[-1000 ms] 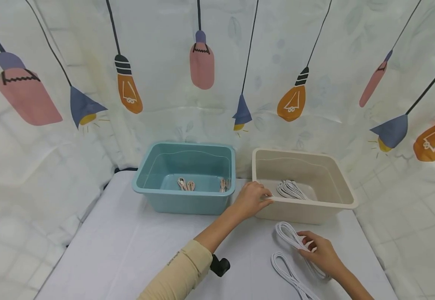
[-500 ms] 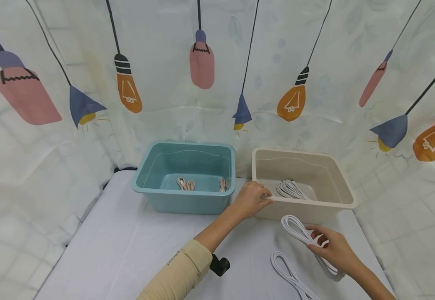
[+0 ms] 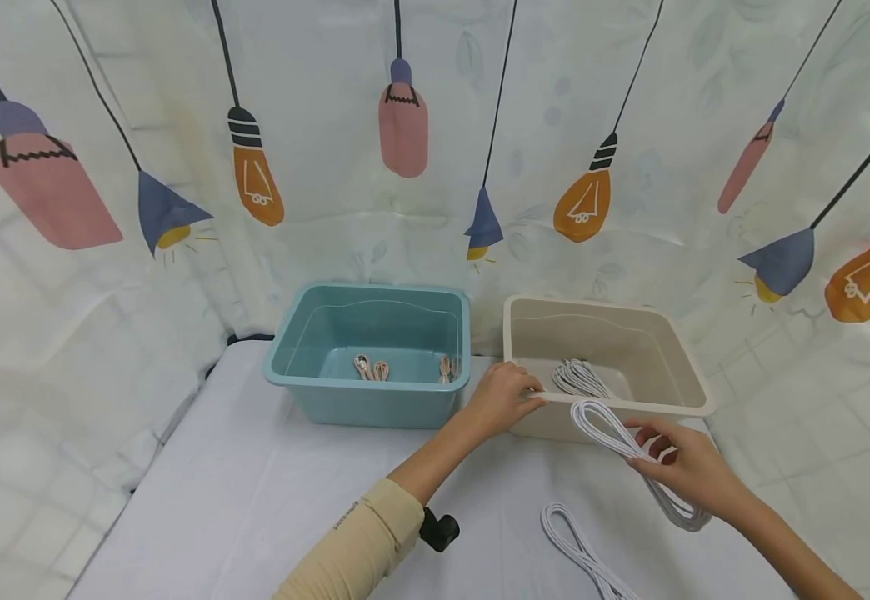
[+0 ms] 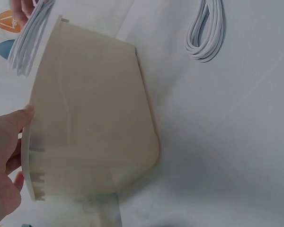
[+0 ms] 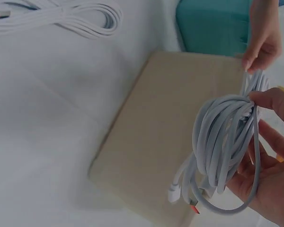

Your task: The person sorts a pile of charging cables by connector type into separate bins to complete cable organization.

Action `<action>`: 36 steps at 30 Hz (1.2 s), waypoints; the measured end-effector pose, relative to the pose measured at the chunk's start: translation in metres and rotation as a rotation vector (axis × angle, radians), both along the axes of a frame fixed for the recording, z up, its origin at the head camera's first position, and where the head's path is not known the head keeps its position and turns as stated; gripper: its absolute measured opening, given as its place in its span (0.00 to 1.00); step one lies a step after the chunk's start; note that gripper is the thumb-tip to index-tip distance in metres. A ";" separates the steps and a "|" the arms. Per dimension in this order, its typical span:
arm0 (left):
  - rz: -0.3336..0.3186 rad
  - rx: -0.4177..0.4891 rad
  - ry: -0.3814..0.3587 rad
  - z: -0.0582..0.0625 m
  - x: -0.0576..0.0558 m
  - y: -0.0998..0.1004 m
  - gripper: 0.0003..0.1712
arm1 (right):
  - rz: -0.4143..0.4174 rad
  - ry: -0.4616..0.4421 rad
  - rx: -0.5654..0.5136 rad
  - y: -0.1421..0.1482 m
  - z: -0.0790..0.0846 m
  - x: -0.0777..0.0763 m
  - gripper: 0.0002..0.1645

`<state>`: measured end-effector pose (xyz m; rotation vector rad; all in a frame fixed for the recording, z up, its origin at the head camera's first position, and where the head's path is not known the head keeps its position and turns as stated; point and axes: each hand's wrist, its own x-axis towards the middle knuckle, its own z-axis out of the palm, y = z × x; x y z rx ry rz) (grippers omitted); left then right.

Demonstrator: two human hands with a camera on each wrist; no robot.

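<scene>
Between thumb and fingers, my right hand [image 3: 686, 462] holds a coiled white cable [image 3: 615, 433] up in front of the beige bin [image 3: 682, 408]. In the right wrist view the coil [image 5: 222, 142] is gathered in loops, with a white plug [image 5: 174, 193] hanging at its lower end. My left hand [image 3: 502, 398] grips the beige bin's front rim near its left corner; the left wrist view shows the thumb on the rim [image 4: 27, 123]. Inside that bin lies another white cable bundle [image 3: 579, 379]. A second white coil [image 3: 581, 554] rests on the table below my right hand.
To the left stands a blue-green bin [image 3: 375, 408] with small light-coloured cable bundles [image 3: 372, 368] inside. A black object [image 3: 441, 532] shows beside the left sleeve. Behind the bins hangs a patterned curtain [image 3: 315, 125]. White cloth covers the table [image 3: 255, 500].
My right hand has lifted the white cable coil off the table and raised it toward the beige bin's front rim. The left hand stays on the rim.
</scene>
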<state>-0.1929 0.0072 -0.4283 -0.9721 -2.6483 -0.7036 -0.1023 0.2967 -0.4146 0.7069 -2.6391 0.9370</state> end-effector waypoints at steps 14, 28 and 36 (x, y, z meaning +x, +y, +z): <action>0.003 -0.040 0.012 -0.001 -0.001 0.001 0.10 | 0.034 -0.051 0.105 0.002 0.058 -0.034 0.29; -0.001 -0.069 0.019 0.001 -0.001 0.001 0.11 | 0.033 -0.188 0.154 -0.005 0.093 -0.079 0.28; 0.002 -0.096 0.021 0.001 -0.001 0.002 0.11 | 0.037 -0.230 0.198 -0.011 0.105 -0.104 0.27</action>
